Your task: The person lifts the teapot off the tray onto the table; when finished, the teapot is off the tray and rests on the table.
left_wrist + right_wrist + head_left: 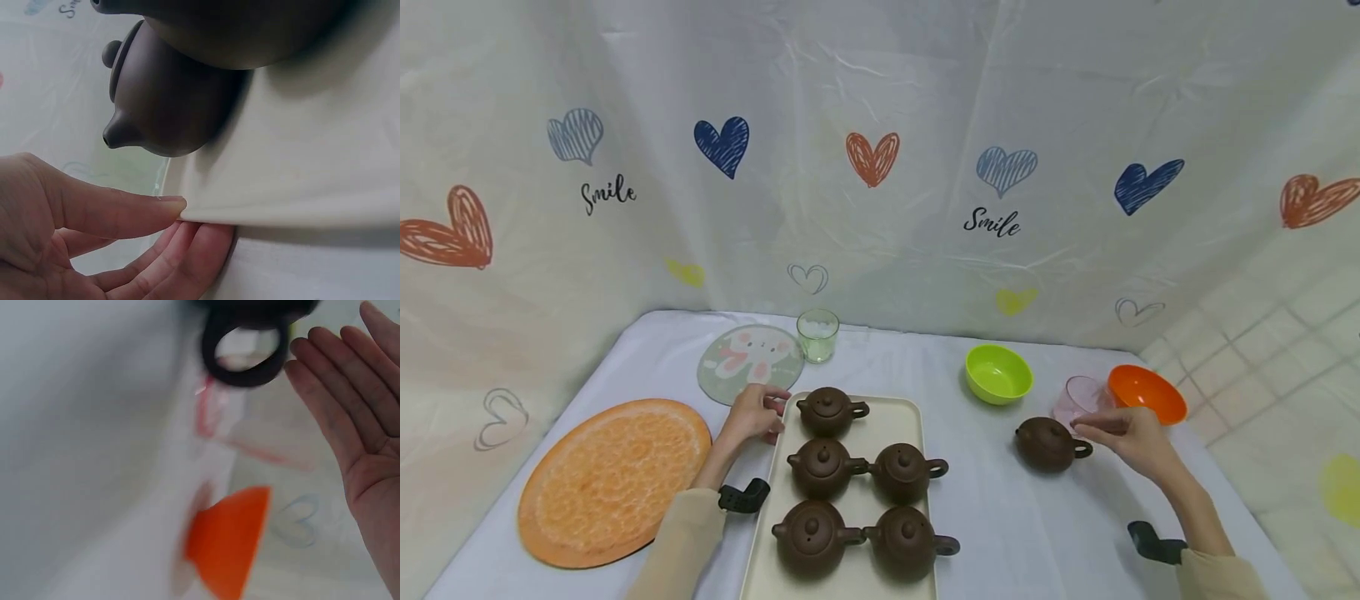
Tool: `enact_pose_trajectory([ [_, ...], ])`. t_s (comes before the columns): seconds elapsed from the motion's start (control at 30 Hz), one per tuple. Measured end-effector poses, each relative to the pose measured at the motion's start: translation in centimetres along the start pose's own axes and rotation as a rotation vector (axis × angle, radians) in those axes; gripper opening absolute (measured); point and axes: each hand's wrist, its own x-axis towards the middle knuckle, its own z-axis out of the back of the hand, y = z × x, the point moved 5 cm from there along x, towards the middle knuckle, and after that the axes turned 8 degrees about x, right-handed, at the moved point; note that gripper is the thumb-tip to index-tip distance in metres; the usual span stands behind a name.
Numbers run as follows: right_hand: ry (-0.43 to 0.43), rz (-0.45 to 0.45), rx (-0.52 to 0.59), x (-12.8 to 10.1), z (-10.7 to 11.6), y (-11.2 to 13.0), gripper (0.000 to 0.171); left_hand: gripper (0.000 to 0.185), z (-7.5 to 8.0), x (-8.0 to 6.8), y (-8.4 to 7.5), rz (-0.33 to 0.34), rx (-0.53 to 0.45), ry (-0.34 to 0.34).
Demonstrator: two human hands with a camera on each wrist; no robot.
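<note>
At centre-left of the frame, the left hand (758, 415) pinches the edge of the cream tray (895, 419). Right of centre, the lone brown teapot (1043, 446) stands on the desk (985, 508), its long axis running roughly sideways, handle (1083, 449) toward the nearer right hand (1131, 437), whose fingers reach out straight just beside it, not wrapped round it.

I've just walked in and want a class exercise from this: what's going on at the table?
A person's left hand pinches the edge of a cream tray that bears five brown teapots. The right hand, its fingers fairly straight, is by the handle of a sixth teapot, which is off the tray; whether it touches that pot is hard to tell. Near that pot are a green bowl, a pink glass and an orange bowl.
</note>
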Motion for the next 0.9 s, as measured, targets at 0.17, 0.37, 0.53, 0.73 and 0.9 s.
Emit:
enact_pose_trajectory([
  [0.17,0.098,0.057,0.012,2.3,-2.7,4.9,0.027,0.052,0.1,0.0,-0.1,0.015,0.02,-0.023],
  [0.37,0.215,0.186,-0.071,6.2,-8.3,11.2,0.026,0.05,0.0,-0.1,-0.2,0.002,0.037,-0.042],
  [0.53,0.313,0.236,-0.009,9.0,-13.2,15.5,0.026,0.048,0.1,-0.2,-0.3,-0.01,0.062,-0.071],
  [0.73,0.42,0.301,-0.057,11.1,-18.7,18.2,0.025,0.044,0.1,-0.2,-0.4,-0.017,0.082,-0.078],
  [0.9,0.461,0.376,-0.094,12.0,-21.0,19.5,0.02,0.043,0.1,-0.2,-0.6,-0.032,0.108,-0.088],
])
